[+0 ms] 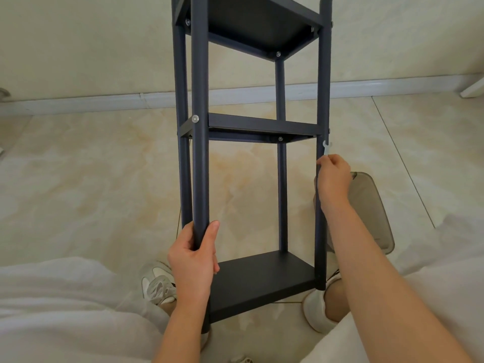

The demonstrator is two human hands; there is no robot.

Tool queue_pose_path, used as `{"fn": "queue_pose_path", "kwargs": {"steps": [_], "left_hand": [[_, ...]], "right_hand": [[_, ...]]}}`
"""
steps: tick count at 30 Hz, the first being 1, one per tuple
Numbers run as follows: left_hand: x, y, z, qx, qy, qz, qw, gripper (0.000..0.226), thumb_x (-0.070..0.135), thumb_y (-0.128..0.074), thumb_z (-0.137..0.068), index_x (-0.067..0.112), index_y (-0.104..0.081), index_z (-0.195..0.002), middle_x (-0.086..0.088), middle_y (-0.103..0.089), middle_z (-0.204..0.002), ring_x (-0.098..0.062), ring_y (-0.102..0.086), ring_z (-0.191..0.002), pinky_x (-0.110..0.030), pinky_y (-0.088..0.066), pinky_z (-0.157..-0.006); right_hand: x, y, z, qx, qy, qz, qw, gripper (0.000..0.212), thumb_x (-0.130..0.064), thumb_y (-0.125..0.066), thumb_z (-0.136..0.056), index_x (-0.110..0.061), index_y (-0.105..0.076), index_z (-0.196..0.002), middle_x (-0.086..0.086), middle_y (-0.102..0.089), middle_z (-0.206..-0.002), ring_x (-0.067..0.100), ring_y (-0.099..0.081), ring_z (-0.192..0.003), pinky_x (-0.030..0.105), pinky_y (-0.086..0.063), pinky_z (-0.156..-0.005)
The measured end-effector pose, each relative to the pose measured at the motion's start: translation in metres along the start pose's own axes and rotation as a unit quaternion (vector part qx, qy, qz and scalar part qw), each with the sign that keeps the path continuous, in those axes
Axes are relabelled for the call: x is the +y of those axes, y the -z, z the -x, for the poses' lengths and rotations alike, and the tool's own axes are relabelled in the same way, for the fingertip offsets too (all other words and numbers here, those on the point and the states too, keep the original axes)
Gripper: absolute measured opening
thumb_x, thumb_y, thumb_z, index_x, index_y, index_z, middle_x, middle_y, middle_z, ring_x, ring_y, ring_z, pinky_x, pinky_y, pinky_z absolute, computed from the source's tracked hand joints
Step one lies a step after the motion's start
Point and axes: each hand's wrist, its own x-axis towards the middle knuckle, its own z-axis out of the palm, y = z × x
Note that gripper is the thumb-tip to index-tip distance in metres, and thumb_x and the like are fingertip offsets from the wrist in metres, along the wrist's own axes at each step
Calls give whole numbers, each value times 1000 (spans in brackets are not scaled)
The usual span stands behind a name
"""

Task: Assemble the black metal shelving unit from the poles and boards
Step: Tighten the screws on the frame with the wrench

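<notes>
The shelving unit (262, 125) carried three boards (262, 279); only tightening seemed left. The left hand (193, 258) gripped its front pole (200, 166), and the right hand (334, 179) pinched a wrench (326, 148).

The black shelving unit (251, 142) stands upright on the floor, three boards bolted between four poles.

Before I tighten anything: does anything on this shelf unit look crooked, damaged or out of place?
Nothing stands out. The top board, middle board and bottom board sit between the poles without visible sag, dents or gaps.
</notes>
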Motion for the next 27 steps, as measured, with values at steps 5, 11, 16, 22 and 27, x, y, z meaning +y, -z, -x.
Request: {"fn": "queue_pose_path", "kwargs": {"steps": [5,11,16,22,27], "left_hand": [[-3,1,-3,5,1,7,1000,16,49,-64,-85,35,-63,-76,-5,-51,-49,-20,-46,-35,-22,-45,-41],[-12,5,-4,18,15,2,1000,32,55,-64,-79,23,-63,-81,-4,-50,-47,-17,-46,-34,-21,-45,-40],[-16,13,-12,29,20,-26,999,36,60,-65,-75,24,-60,-78,-9,-49,-50,-13,-46,-36,-20,-44,-39],[-22,17,-27,60,37,-45,996,38,59,-65,-76,22,-61,-80,-2,-55,-53,-13,-50,-37,-18,-46,-40],[-37,11,-32,89,74,-57,992,29,45,-68,-87,18,-59,-80,-7,-55,-53,-16,-55,-39,-17,-48,-42]], "right_hand": [[-13,13,-9,-84,-89,-121,985,23,-6,-47,-96,-15,-62,-80,4,-68,-90,23,-64,-85,31,-49,-70],[-17,7,-11,-166,-52,-36,984,28,-10,-52,-94,-17,-62,-69,-2,-62,-89,18,-54,-84,35,-42,-88],[-18,19,-10,-234,-4,-61,970,29,-8,-52,-92,-15,-63,-66,-8,-58,-66,9,-49,-61,23,-42,-63],[-47,29,-3,-304,87,-107,943,23,-12,-51,-80,-17,-57,-58,3,-47,-65,13,-44,-61,24,-38,-56],[-79,23,16,-309,166,-122,929,31,-8,-49,-84,-20,-56,-56,-3,-49,-61,12,-41,-57,21,-34,-48]]}}
